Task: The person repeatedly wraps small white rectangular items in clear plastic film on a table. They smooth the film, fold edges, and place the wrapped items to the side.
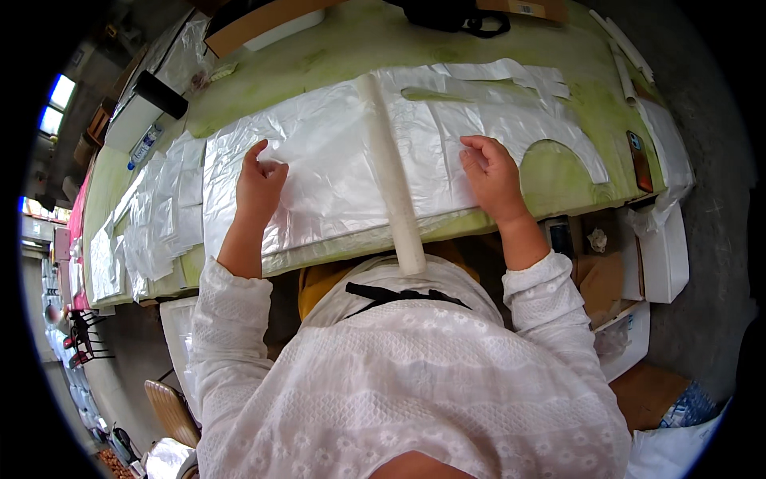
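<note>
A translucent white plastic apron [479,120] lies spread over the green-topped table, its cut-out curve and straps at the right. Across its middle rests a long pale tube [389,172], the near end jutting past the table edge toward my waist. My left hand [262,182] hovers above the left part of the plastic, fingers curled and thumb apart, with nothing seen in it. Over the plastic right of the tube, my right hand [493,177] has its fingers loosely bent and apart, holding nothing. Neither hand touches the tube.
Flat folded plastic pieces [163,211] lie in overlapping rows at the left. Beyond them are a water bottle [145,147] and a black cylinder [161,95]. A phone [639,162] lies near the right edge. Cardboard boxes [600,287] stand below the table at the right.
</note>
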### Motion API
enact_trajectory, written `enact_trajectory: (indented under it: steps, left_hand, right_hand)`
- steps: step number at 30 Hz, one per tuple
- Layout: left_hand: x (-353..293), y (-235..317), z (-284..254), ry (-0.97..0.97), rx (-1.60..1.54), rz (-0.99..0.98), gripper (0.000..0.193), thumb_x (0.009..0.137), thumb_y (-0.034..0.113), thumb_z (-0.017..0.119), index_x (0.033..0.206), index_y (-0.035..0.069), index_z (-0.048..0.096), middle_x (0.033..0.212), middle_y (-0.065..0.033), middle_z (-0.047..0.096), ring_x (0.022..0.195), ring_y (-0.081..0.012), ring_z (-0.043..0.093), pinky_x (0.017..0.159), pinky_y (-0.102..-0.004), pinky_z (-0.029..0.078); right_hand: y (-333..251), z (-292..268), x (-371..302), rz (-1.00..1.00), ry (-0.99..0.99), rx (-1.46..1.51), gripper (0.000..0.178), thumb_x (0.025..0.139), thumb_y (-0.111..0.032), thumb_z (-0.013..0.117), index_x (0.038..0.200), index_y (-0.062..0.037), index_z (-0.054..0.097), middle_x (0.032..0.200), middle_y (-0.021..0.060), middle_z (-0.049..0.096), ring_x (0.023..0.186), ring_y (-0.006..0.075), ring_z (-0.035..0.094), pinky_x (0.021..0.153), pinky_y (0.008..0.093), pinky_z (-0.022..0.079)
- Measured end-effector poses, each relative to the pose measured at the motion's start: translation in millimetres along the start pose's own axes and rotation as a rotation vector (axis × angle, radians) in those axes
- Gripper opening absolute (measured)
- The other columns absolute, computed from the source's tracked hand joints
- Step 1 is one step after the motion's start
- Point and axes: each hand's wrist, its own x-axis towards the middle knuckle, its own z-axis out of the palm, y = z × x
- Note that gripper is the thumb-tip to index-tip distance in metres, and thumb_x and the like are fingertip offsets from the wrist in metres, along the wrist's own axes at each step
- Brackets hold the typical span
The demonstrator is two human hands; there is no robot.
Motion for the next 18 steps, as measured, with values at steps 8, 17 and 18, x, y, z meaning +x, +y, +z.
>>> enact_trajectory:
  steps: [8,17,18]
  left_hand:
    - [-16.2,8.2,36.9,0.221,0.283,0.645,0.057,0.084,0.01,0.077,0.138,0.016,0.061,0.145,-0.0129,0.052,0.134,-0.0378,0.046,0.112,-0.0475,0.041]
    - [-60.7,36.5,95.8,-0.09,0.252,0.654,0.05,0.092,0.018,0.064,0.139,0.003,0.058,0.145,-0.02,0.056,0.139,-0.0391,0.047,0.119,-0.0485,0.035]
    - [-62.0,34.2,96.0,-0.088,0.284,0.668,0.05,0.092,0.019,0.063,0.139,0.003,0.058,0.145,-0.0189,0.056,0.14,-0.0387,0.047,0.12,-0.0491,0.034]
  right_hand:
    - [7.2,2.1,-2.5,0.038,0.045,0.045,0.02,0.092,-0.01,0.071,0.11,-0.0045,0.073,0.106,0.0113,0.073,0.098,0.0259,0.07,0.09,0.0343,0.055]
    - [-2.8,0.0,-7.9,-0.111,0.045,-0.123,0.02,0.09,-0.007,0.069,0.109,-0.0042,0.071,0.11,0.012,0.072,0.104,0.0299,0.067,0.092,0.037,0.054]
    - [-6.0,0.6,-10.7,-0.154,0.068,-0.138,0.02,0.089,-0.006,0.069,0.109,-0.0041,0.071,0.111,0.0122,0.072,0.106,0.0308,0.067,0.094,0.0377,0.054]
